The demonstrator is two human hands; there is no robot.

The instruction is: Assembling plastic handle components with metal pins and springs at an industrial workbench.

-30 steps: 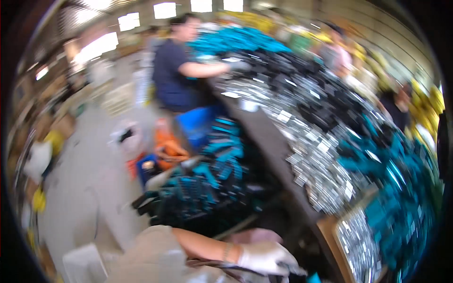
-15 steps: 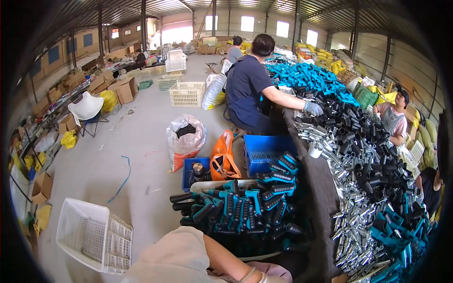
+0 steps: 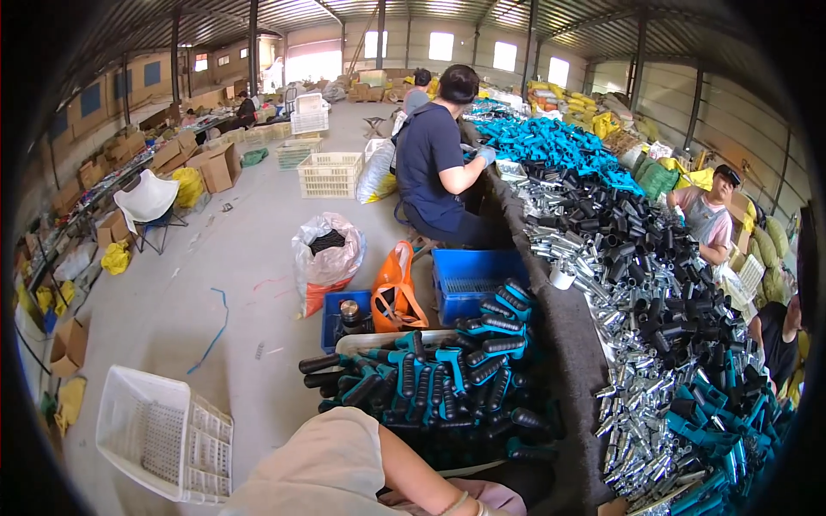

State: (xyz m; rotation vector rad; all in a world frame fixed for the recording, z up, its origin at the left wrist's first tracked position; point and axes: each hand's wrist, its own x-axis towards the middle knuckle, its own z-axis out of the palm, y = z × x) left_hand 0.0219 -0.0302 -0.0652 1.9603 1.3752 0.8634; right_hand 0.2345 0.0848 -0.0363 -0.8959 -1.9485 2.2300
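My left forearm (image 3: 419, 471) comes in at the lower edge from a beige sleeve (image 3: 314, 469), with a bracelet (image 3: 454, 501) at the wrist. The left hand is cut off below the picture, and no part of my right hand shows. Just beyond the forearm stands a white-rimmed crate (image 3: 351, 342) heaped with teal tools with black ribbed grips (image 3: 409, 378). To the right, a dark-covered table (image 3: 559, 344) bears piles of shiny metal fittings (image 3: 637, 430), black plastic tubes (image 3: 671, 301) and teal handle pieces (image 3: 714, 421).
A white plastic crate (image 3: 163, 430) lies tilted at left. A blue crate (image 3: 477, 279), an orange bag (image 3: 396, 288) and a sack of black parts (image 3: 327, 258) stand ahead. A co-worker in dark blue (image 3: 434, 163) sits at the table; another person (image 3: 710, 211) is across it.
The view has shifted slightly, so things sit a little further left. The co-worker in dark blue has drawn the gloved hand back from the black parts toward the body.
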